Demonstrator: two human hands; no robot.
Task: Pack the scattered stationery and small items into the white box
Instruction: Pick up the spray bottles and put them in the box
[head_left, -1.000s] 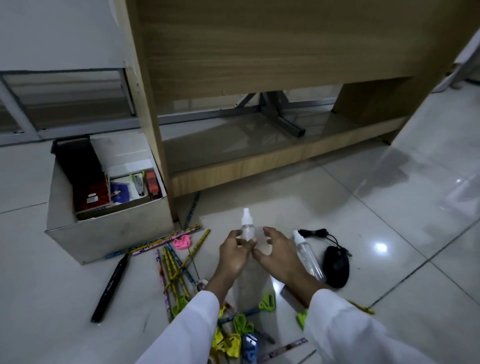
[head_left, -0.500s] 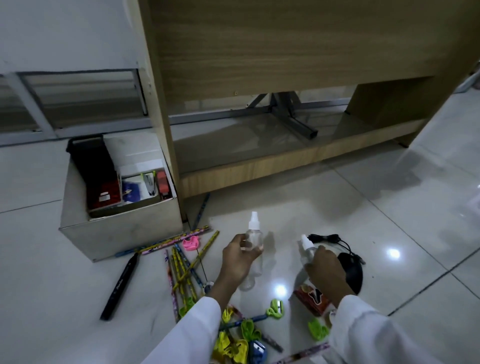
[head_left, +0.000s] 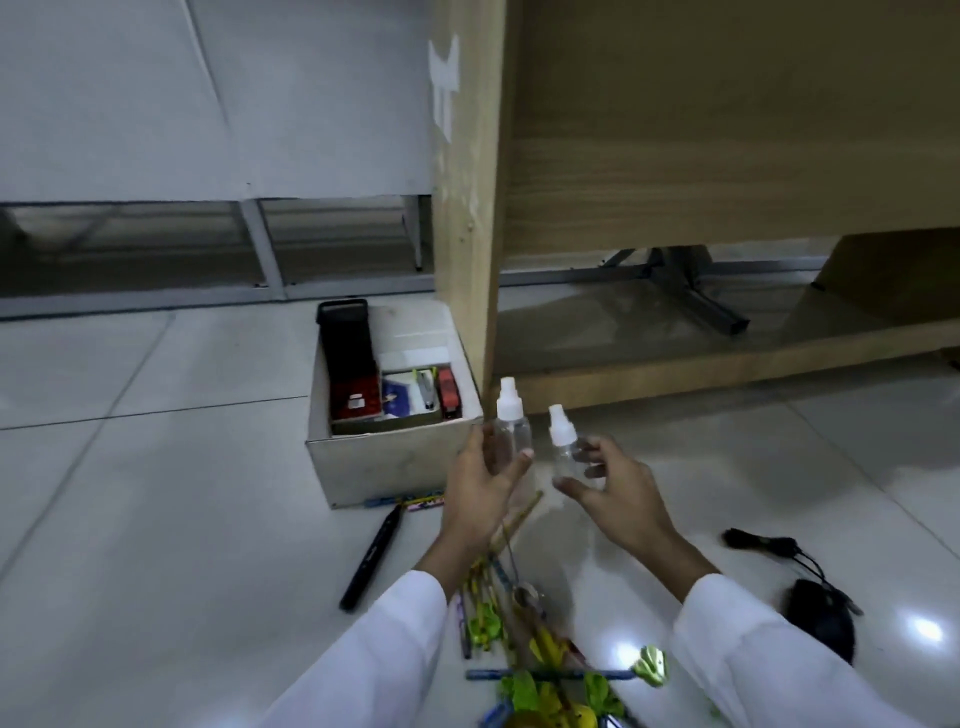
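The white box (head_left: 395, 467) stands on the floor against a wooden desk leg, holding a black case, a red item and other small things. My left hand (head_left: 480, 480) holds a clear spray bottle (head_left: 511, 423) upright in the air, just right of the box's near corner. My right hand (head_left: 610, 486) holds a second clear spray bottle (head_left: 563, 441) beside it. Coloured pencils (head_left: 498, 571) and yellow-green clips (head_left: 550, 691) lie scattered on the floor below my arms. A black marker (head_left: 371, 556) lies left of them.
A black mouse (head_left: 821, 618) with its coiled cable lies on the tiles at the right. The wooden desk (head_left: 727, 156) with its low crossbar rises behind the box. Pale floor tiles stretch to the left.
Both hands have lifted off the floor, each with a spray bottle, and moved up towards the box. The right hand took up the second bottle from beside the mouse. The view swung left.
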